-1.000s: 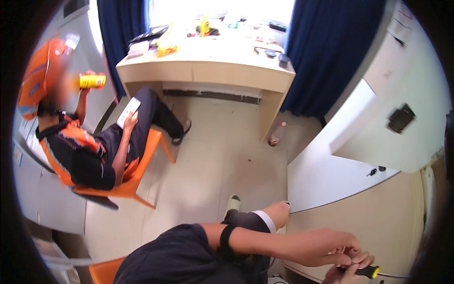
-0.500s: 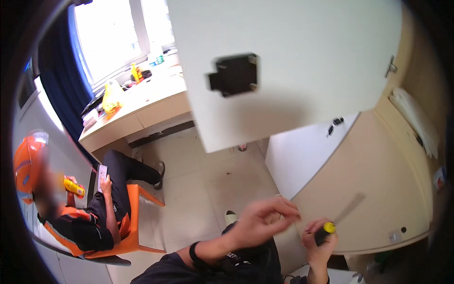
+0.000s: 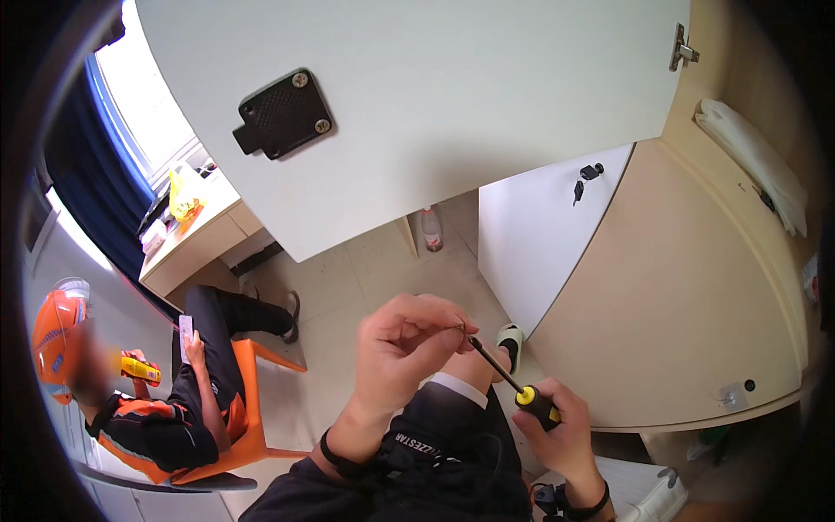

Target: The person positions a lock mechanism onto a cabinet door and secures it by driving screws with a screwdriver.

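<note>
In front of my lap, my left hand (image 3: 400, 352) pinches what looks like a small screw (image 3: 462, 328) between thumb and fingertips, mostly hidden by them. My right hand (image 3: 561, 435) is closed around the yellow-and-black handle of a screwdriver (image 3: 500, 369). Its dark shaft slants up and left, and the tip is right by the left fingertips. Above both hands stands an open white cabinet door (image 3: 487, 96). A black lock (image 3: 285, 115) is mounted on its face, with two screw heads showing at its right-hand corners.
A metal hinge (image 3: 682, 49) holds the door at upper right. Keys (image 3: 581, 187) hang on the white panel beside a beige curved board (image 3: 670, 313). At left a person (image 3: 165, 418) in an orange helmet sits on an orange chair (image 3: 252, 400). A bottle (image 3: 431, 230) stands on the floor.
My left hand has gone from loosely curled to a pinch, and the screwdriver tip has swung round to meet it. The view has shifted, so the lock appears farther left.
</note>
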`<action>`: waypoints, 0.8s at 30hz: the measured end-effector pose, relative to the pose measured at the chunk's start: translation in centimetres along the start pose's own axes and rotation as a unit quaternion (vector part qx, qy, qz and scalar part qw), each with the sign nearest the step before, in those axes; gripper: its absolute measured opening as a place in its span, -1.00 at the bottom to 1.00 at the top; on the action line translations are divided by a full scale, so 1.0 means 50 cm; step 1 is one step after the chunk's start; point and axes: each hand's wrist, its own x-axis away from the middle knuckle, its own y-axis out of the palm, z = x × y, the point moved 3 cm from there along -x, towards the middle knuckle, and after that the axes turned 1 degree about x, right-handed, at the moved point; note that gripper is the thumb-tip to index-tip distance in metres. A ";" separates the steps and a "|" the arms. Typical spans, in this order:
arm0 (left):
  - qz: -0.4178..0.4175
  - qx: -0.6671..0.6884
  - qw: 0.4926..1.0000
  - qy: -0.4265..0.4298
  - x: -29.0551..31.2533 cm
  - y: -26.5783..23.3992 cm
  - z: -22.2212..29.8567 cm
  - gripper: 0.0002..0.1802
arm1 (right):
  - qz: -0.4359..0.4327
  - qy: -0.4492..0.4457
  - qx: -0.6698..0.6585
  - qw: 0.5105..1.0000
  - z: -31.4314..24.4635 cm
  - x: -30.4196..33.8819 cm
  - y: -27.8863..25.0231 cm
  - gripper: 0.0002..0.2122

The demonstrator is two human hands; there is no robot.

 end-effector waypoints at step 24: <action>-0.073 -0.010 0.994 -0.086 0.010 -0.003 0.039 -0.81 | 0.015 0.002 0.081 0.997 0.002 -0.007 0.019 -0.86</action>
